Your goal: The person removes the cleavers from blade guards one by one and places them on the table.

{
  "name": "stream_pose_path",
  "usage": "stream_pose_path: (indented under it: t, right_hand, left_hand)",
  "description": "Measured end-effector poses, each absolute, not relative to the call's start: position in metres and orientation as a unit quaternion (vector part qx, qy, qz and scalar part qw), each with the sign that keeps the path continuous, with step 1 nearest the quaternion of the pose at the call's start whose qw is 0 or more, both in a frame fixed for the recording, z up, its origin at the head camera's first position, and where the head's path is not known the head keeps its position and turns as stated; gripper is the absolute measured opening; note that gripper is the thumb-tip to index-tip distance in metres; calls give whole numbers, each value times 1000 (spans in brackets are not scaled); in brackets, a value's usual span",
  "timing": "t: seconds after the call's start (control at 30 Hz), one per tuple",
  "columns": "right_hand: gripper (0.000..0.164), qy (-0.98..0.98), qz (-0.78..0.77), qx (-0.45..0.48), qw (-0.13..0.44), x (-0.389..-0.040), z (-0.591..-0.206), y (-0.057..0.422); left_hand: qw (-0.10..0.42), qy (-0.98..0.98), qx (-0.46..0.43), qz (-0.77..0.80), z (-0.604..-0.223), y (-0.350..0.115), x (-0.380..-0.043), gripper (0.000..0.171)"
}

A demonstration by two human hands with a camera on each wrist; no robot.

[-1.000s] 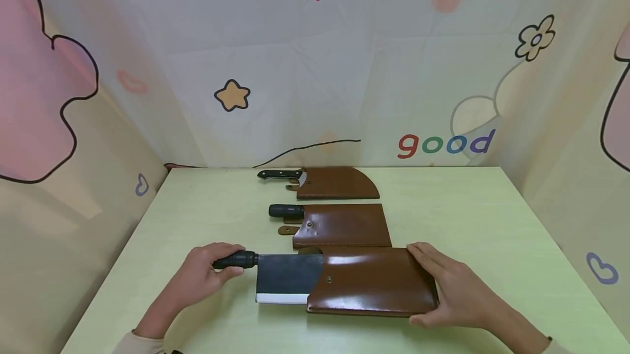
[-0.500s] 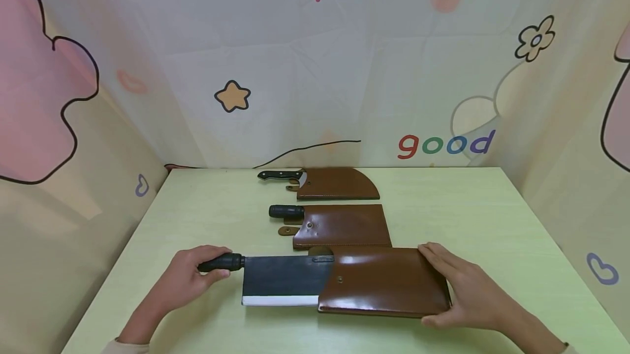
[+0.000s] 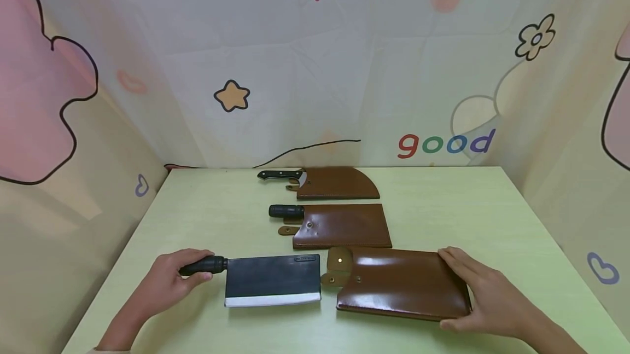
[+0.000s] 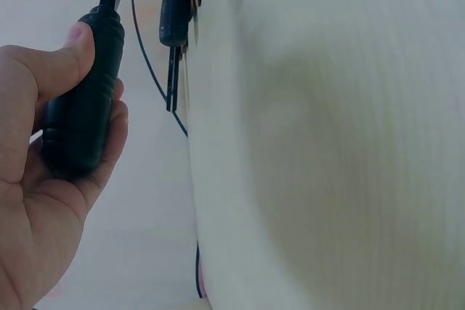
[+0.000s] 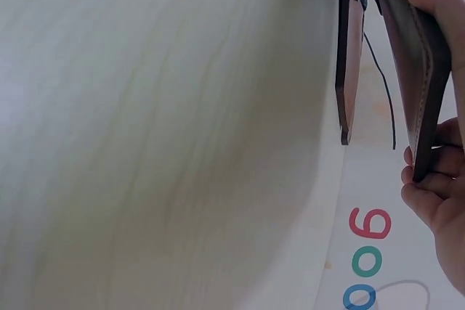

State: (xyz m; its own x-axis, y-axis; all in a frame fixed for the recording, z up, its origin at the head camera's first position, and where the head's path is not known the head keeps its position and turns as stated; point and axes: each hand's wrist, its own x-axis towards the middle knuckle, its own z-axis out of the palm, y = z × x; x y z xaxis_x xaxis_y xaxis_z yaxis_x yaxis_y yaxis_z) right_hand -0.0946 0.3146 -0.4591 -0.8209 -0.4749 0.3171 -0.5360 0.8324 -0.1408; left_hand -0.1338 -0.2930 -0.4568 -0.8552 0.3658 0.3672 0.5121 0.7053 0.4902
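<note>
My left hand (image 3: 169, 277) grips the black handle of a cleaver (image 3: 273, 277), its wide dark blade pointing right with the bright cutting edge toward me. In the left wrist view the thumb lies along the cleaver's handle (image 4: 83, 99) and the fingers wrap beneath. At the right, my right hand (image 3: 484, 294) holds the closed end of a brown leather sheath (image 3: 403, 283), thumb on one face and fingers on the other. The sheath's mouth, with its snap strap and flap, faces the blade tip across a narrow gap. In the right wrist view the sheath (image 5: 414, 56) is seen along its stitched edge.
Behind, on the pale green table (image 3: 443, 212), lies a second cleaver in a brown sheath (image 3: 344, 225), black handle to the left. Farther back, a black-handled knife (image 3: 280, 174) sits in a rounded brown sheath (image 3: 339, 183). A printed cloth (image 3: 315, 69) walls the back and sides.
The cleaver has slid left and come fully out of its sheath. The sheath has moved right with my right hand, its mouth and strap now showing.
</note>
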Motion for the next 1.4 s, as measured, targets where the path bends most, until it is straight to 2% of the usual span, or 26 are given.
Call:
stream_pose_path:
  t: [0.37,0.7,1.0,1.27,1.4]
  right_hand:
    - [123,-947,106,267,143,-89,-465,324]
    - [124,-949,100,267,134,-88,-471,328]
    - [123,-956,97,258,103,-89,-471,329]
    - [125,-964,109,240,39,-91,-476,332]
    - [127,-965,114,237,26,-93,-482,335]
  left_hand:
    - [104,-918,-251,-288,-467,-308,-134,32]
    - [59,-927,-244,-279,-475,-316,-140,33]
    - [21,-927,-238,-288,-480,-320,-143,32]
    - [-5,-933,-233,-275,-486,-322,-146,36]
    - [-22,-940,-218,-263,-489,-321,-147,38]
